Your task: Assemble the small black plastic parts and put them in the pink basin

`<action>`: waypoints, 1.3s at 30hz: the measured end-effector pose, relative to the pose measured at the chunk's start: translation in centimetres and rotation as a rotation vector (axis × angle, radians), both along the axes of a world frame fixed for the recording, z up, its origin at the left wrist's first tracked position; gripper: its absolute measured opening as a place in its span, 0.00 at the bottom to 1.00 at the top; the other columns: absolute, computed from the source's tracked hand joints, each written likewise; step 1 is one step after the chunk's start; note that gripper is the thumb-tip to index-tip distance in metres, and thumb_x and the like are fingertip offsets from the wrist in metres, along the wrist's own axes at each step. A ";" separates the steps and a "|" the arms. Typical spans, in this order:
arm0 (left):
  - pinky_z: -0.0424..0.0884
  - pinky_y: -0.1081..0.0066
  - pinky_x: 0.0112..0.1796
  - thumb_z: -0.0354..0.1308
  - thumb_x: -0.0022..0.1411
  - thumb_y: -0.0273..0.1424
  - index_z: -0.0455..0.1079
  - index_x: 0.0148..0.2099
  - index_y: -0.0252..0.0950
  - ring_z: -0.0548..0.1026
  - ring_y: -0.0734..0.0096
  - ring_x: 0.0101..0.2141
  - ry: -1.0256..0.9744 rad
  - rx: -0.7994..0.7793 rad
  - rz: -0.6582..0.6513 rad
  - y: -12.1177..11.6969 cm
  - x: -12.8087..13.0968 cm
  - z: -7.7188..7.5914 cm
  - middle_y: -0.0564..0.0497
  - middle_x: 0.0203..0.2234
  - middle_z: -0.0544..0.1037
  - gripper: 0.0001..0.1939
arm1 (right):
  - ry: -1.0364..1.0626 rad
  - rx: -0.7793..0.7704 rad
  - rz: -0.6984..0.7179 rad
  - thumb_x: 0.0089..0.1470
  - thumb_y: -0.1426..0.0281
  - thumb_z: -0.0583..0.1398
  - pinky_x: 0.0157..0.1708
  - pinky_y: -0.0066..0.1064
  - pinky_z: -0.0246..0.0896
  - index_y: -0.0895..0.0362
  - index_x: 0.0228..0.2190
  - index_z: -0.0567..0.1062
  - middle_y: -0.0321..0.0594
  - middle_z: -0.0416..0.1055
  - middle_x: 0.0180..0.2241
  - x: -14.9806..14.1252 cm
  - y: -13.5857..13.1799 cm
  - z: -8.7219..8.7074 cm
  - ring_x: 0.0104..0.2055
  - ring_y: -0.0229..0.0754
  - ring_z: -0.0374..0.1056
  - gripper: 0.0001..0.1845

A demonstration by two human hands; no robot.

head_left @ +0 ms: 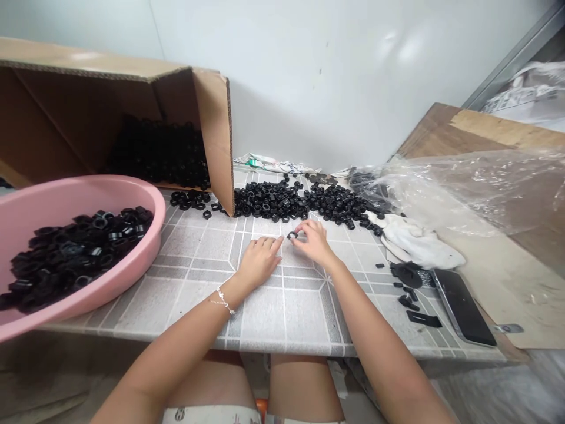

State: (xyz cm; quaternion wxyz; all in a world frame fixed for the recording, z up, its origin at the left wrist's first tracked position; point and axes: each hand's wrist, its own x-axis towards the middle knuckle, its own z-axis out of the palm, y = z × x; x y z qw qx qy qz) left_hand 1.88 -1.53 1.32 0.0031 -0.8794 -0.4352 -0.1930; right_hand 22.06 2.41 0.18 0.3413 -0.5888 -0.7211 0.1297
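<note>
A grey tile-patterned tabletop (198,247) runs along a white wall (331,88). Mid-table, the left hand (260,259) lies flat, its fingers relaxed and empty. Just beside it, the right hand (314,242) pinches a small black nut (292,235) in its fingertips; the nut is too small to show which way it points.

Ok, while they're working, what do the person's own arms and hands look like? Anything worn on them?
The left arm and right arm are bare, with no sleeves or gloves. The left hand has a thin silver chain bracelet at its wrist. The right hand shows no jewellery, and neither hand shows cables or markings.
</note>
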 end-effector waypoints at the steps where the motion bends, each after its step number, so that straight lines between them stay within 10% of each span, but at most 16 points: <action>1: 0.66 0.60 0.45 0.54 0.64 0.32 0.60 0.60 0.35 0.70 0.56 0.48 -0.014 0.012 -0.019 0.0 0.0 0.1 0.42 0.46 0.74 0.23 | 0.081 -0.038 0.069 0.47 0.63 0.63 0.51 0.48 0.54 0.54 0.30 0.72 0.42 0.68 0.40 -0.4 -0.5 0.2 0.49 0.51 0.60 0.09; 11: 0.70 0.65 0.41 0.51 0.66 0.32 0.68 0.40 0.38 0.74 0.65 0.40 -0.249 -0.065 -0.120 -0.1 -0.1 0.4 0.49 0.38 0.75 0.07 | 0.591 -0.422 0.390 0.48 0.60 0.62 0.37 0.37 0.65 0.55 0.36 0.71 0.38 0.71 0.33 -0.1 -1.5 1.5 0.34 0.40 0.69 0.15; 17: 0.70 0.64 0.49 0.51 0.65 0.30 0.66 0.45 0.39 0.74 0.66 0.47 -0.469 -0.171 -0.199 0.0 -0.1 -0.1 0.48 0.44 0.75 0.07 | 0.307 0.082 -0.459 0.51 0.70 0.53 0.45 0.44 0.60 0.60 0.41 0.71 0.51 0.70 0.40 8.2 4.2 -0.4 0.40 0.47 0.66 0.15; 22: 0.70 0.62 0.49 0.53 0.64 0.31 0.62 0.55 0.39 0.74 0.64 0.47 -0.471 -0.138 -0.179 -0.4 0.1 0.1 0.46 0.47 0.75 0.17 | -0.234 0.063 -0.418 0.51 0.73 0.53 0.47 0.47 0.53 0.58 0.39 0.74 0.53 0.68 0.43 10.7 6.0 -1.7 0.47 0.55 0.59 0.15; 27: 0.70 0.59 0.48 0.52 0.65 0.32 0.66 0.53 0.39 0.76 0.62 0.45 -0.387 -0.134 -0.202 -0.7 0.1 0.4 0.47 0.44 0.78 0.15 | -0.205 0.049 -0.441 0.51 0.73 0.53 0.47 0.45 0.54 0.58 0.30 0.71 0.52 0.68 0.37 9.2 6.4 -1.2 0.44 0.53 0.59 0.07; 31: 0.70 0.62 0.48 0.53 0.64 0.31 0.66 0.52 0.40 0.74 0.64 0.46 -0.468 -0.188 -0.190 -0.6 0.1 0.4 0.48 0.46 0.75 0.14 | 0.255 0.053 -0.373 0.52 0.65 0.55 0.41 0.41 0.59 0.56 0.27 0.67 0.44 0.67 0.31 5.6 4.9 -0.8 0.37 0.47 0.63 0.07; 35: 0.73 0.68 0.41 0.54 0.63 0.31 0.65 0.51 0.40 0.73 0.68 0.44 -0.577 -0.217 -0.129 -0.3 0.2 0.3 0.47 0.49 0.68 0.13 | 0.821 -0.237 -0.011 0.48 0.51 0.58 0.28 0.32 0.61 0.54 0.32 0.66 0.35 0.66 0.29 -0.8 0.9 -0.2 0.28 0.39 0.65 0.19; 39: 0.71 0.69 0.38 0.54 0.60 0.28 0.65 0.47 0.38 0.72 0.71 0.38 -0.745 -0.263 -0.078 0.2 0.5 0.4 0.48 0.41 0.70 0.12 | 0.930 -0.219 0.126 0.46 0.55 0.63 0.28 0.29 0.61 0.53 0.31 0.69 0.34 0.67 0.31 -5.2 -2.4 1.0 0.27 0.35 0.63 0.16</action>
